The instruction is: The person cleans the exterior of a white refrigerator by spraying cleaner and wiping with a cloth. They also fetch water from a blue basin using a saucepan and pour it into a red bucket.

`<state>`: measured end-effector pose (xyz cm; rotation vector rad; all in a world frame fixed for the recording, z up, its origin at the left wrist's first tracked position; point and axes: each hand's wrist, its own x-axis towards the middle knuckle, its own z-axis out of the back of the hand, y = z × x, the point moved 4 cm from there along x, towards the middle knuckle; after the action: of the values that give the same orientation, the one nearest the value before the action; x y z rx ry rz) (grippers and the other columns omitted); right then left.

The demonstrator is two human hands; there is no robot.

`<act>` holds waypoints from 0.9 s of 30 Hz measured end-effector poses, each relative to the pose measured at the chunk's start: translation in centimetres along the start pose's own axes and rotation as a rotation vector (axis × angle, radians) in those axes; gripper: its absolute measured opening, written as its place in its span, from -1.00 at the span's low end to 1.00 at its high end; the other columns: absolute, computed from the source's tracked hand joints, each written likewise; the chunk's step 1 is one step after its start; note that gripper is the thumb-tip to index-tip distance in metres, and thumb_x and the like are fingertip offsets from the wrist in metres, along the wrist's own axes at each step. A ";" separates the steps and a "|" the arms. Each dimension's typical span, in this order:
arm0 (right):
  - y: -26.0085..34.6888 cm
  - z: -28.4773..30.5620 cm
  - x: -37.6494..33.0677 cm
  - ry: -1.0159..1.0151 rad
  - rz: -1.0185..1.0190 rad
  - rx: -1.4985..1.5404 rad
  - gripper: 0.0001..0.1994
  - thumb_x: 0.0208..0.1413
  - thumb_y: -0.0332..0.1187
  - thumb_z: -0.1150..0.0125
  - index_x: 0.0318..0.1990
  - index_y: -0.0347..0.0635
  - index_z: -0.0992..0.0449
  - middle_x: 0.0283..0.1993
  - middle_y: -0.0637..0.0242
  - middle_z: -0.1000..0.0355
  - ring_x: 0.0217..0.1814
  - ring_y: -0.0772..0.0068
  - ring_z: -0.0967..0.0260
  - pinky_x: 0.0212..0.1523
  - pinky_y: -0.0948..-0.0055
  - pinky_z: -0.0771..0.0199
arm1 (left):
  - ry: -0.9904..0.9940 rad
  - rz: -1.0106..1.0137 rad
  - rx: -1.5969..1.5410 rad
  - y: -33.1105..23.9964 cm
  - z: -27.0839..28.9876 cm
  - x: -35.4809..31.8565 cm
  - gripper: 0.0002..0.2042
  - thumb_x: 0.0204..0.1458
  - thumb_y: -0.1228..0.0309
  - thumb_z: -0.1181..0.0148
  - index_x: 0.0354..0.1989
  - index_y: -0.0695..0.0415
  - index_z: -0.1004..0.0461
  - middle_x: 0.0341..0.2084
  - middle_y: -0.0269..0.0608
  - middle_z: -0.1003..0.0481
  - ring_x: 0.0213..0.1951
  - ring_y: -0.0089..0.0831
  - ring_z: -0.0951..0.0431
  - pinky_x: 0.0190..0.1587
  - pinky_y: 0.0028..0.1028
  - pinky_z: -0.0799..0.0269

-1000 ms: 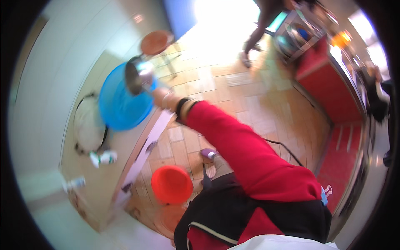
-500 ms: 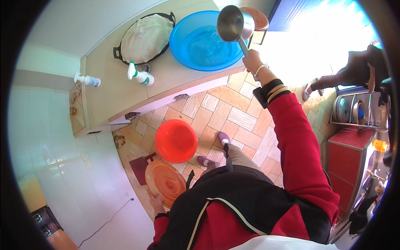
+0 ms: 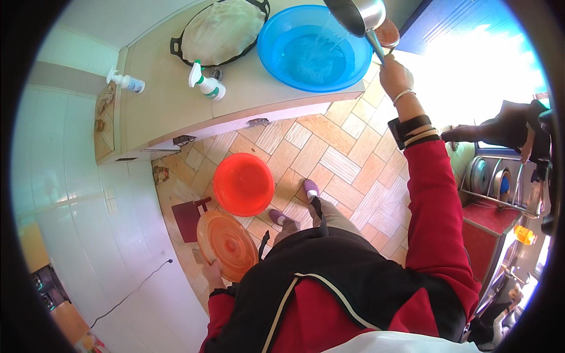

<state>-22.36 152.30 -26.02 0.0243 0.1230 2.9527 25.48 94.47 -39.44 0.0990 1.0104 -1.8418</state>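
Note:
Up at the top right, my right hand (image 3: 397, 76) grips the handle of a metal water dipper (image 3: 372, 13). The dipper is tilted, and a thin stream of water runs from it into the blue plastic basin (image 3: 269, 53). Rippling water lies in the basin, which stands at the counter's right end. Low on the left, my left hand (image 3: 212, 272) is closed on the edge of a round orange plastic lid (image 3: 226, 244). Beside the lid, an orange-red bucket (image 3: 244, 188) is on the tiled floor.
On the counter (image 3: 159, 82) are a black two-handled pan (image 3: 175, 47) with a pale cloth-like cover (image 3: 223, 32) and two spray or pump bottles (image 3: 207, 85). A dark red dustpan-like object (image 3: 187, 220) lies near the lid. At right, a person (image 3: 500, 132) stands near a dish rack (image 3: 497, 182).
The dipper has moved right and tipped further, with water now streaming from it. My left hand still holds the lid. The whole view has shifted slightly.

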 end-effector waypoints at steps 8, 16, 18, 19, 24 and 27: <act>-0.9 -0.3 0.2 -0.182 0.003 -0.062 -0.86 0.09 -0.32 0.20 -0.29 -0.14 -0.27 -0.38 0.11 -0.43 -0.33 0.05 -0.42 -0.37 0.14 -0.38 | -0.072 0.019 0.137 -0.4 -0.1 -0.9 -0.73 -0.18 0.47 -0.14 -0.27 0.33 -0.46 -0.52 -0.21 -0.50 -0.50 -0.45 -0.45 -0.42 -0.47 -0.37; 5.2 -5.1 -8.2 0.307 0.002 1.000 -0.78 0.04 -0.28 -0.07 -0.46 -0.26 -0.30 -0.69 0.34 -0.25 -0.76 0.61 -0.15 -0.76 0.57 -0.17 | -0.080 0.251 0.050 6.7 0.7 -2.7 -0.72 -0.16 0.40 -0.19 -0.27 0.30 -0.45 -0.50 -0.27 -0.47 -0.48 -0.51 -0.43 -0.44 -0.49 -0.36; 8.2 -7.9 -12.4 0.500 0.025 1.000 -0.77 0.04 -0.26 -0.06 -0.44 -0.26 -0.30 -0.69 0.32 -0.27 -0.78 0.60 -0.15 -0.78 0.55 -0.15 | -0.065 0.284 0.027 9.6 0.5 -2.8 -0.74 -0.13 0.39 -0.18 -0.30 0.30 -0.45 -0.52 -0.32 -0.45 -0.51 -0.56 -0.40 -0.50 -0.53 -0.33; 9.9 -10.1 -14.6 0.609 0.048 0.844 -0.77 0.04 -0.25 -0.04 -0.43 -0.25 -0.30 -0.67 0.27 -0.31 -0.75 0.50 -0.22 -0.74 0.48 -0.21 | -0.063 0.273 0.060 10.8 0.6 -3.0 -0.75 -0.11 0.39 -0.17 -0.31 0.31 -0.45 -0.53 -0.33 -0.44 -0.52 -0.59 -0.39 -0.52 -0.55 -0.31; 20.2 -23.5 -24.0 0.835 0.588 0.179 -0.73 0.04 -0.19 0.06 -0.30 -0.24 -0.32 -0.45 0.00 -0.42 -0.32 -0.05 -0.38 -0.32 0.10 -0.34 | -0.050 0.427 -0.048 16.3 0.7 -4.7 -0.71 -0.15 0.38 -0.18 -0.28 0.32 -0.46 -0.47 -0.25 -0.49 -0.44 -0.52 -0.44 -0.39 -0.51 -0.36; 24.8 -31.3 -27.1 0.944 0.592 -0.039 -0.79 0.04 -0.28 0.10 -0.28 -0.24 -0.35 -0.38 0.06 -0.46 -0.29 0.05 -0.43 -0.28 0.20 -0.41 | -0.091 0.480 0.004 19.1 1.0 -6.3 -0.69 -0.17 0.37 -0.20 -0.27 0.32 -0.47 -0.44 -0.19 -0.51 -0.39 -0.47 -0.48 -0.31 -0.49 -0.37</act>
<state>-1.02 120.44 -55.33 -1.5737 0.2061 3.2127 44.05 95.30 -47.14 0.2369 0.8331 -1.3971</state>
